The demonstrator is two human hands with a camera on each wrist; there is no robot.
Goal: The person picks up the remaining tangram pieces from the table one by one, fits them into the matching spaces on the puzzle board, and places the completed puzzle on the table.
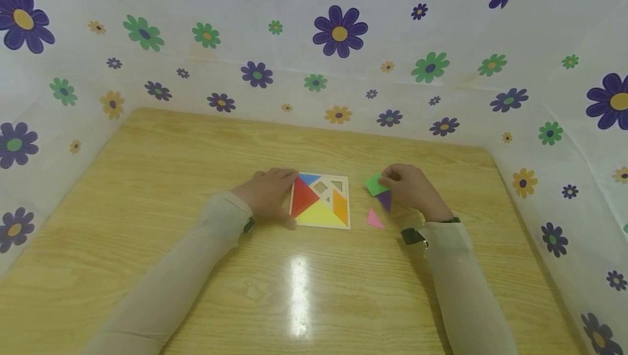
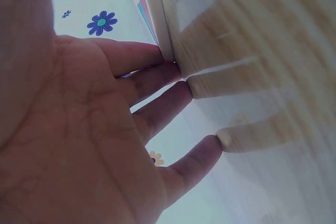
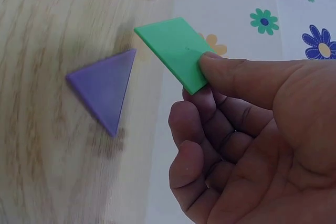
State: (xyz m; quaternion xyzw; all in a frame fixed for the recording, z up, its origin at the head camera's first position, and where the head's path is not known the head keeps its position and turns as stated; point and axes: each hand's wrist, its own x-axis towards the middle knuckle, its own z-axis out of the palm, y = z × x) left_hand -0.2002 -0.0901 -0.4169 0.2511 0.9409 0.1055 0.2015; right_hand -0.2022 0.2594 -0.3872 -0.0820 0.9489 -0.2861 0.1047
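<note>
At the far left, a wooden table [image 1: 196, 153] is edged by a white cloth [image 1: 44, 120] with flowers, which is also seen along the back and right. Next, a flat white board [image 1: 327, 179] is touched at its left edge by the left hand [image 1: 267, 194]. Its fingers are held out almost straight, a bit apart, with tips on the table; the thumb is placed by the board's near left corner. Into the board are set a red triangle [image 1: 303, 198], a blue triangle [image 1: 309, 179], a yellow triangle [image 1: 320, 216] and an orange slanted piece [image 1: 339, 208]. Three small holes can be seen there too. Right of the board, a pink triangle [image 1: 375, 220] is laid flat on the table. Just behind it, a green square [image 1: 375, 186] is held up, tilted, by the right hand [image 1: 412, 188]. It is pinched between thumb and finger, with the other fingers curled. A purple triangle [image 1: 385, 200] is left on the table, partly covered in the head view.
</note>
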